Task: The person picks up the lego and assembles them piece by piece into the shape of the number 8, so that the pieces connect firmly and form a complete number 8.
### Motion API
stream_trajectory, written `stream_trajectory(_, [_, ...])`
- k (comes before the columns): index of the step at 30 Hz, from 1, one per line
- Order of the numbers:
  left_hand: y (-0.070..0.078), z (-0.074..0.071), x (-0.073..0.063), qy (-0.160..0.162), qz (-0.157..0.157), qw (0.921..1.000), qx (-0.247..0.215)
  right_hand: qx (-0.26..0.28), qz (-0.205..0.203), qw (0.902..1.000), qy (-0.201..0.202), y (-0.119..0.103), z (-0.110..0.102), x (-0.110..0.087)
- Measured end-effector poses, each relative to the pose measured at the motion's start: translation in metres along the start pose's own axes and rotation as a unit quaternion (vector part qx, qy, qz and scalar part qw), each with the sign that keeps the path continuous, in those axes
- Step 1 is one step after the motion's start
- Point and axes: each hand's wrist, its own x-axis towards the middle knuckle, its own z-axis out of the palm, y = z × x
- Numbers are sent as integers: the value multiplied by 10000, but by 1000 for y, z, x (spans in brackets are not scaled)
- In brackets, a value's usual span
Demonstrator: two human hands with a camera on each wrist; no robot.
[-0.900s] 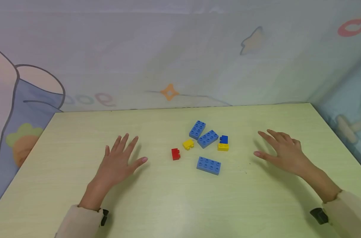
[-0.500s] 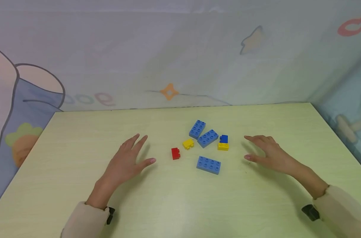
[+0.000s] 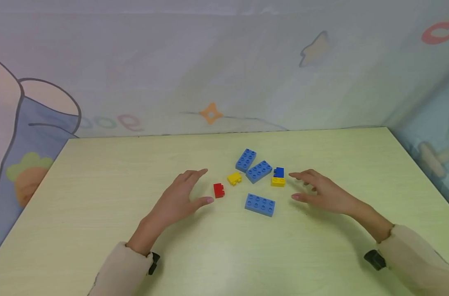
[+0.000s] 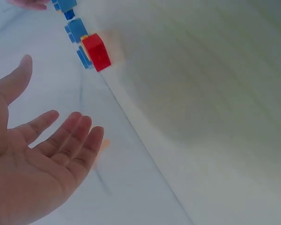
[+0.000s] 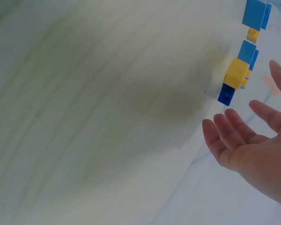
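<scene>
Above the table my left hand (image 3: 177,200) hovers with fingers loosely extended, its thumb and forefinger nearest the small red brick (image 3: 218,190). My right hand (image 3: 323,193) is likewise empty, its fingertips just right of a small yellow brick (image 3: 277,182) and a dark blue brick (image 3: 279,172) that sit together. Another small yellow brick (image 3: 234,179) lies right of the red one. In the left wrist view the red brick (image 4: 96,52) is beyond my spread fingers. The right wrist view has the yellow brick (image 5: 237,74) beyond my fingertips.
Two larger blue bricks (image 3: 245,160) lie close together at the back of the group. A third large blue brick (image 3: 259,204) lies nearer the front. Behind the pale wooden table (image 3: 224,255) hangs a printed cloth (image 3: 154,74).
Both hands have moved inward toward the bricks, the left hand to the right and the right hand to the left. The bricks have stayed in place.
</scene>
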Motion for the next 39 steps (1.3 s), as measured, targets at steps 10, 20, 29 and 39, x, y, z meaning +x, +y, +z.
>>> stream_trajectory(10, [32, 15, 15, -477, -170, 9982, -336, 117, -212, 9997, -47, -6, 5, 7])
stream_trajectory(20, [50, 32, 28, -1093, 118, 9926, -518, 90, -237, 9997, -5, -9, 6, 12])
stream_trajectory(29, [52, 47, 40, -1331, 173, 9906, -273, 103, -188, 9997, -79, -8, 8, 17])
stream_trajectory(39, [55, 52, 46, -1417, 235, 9896, -110, 76, -110, 9998, -133, -7, 10, 18])
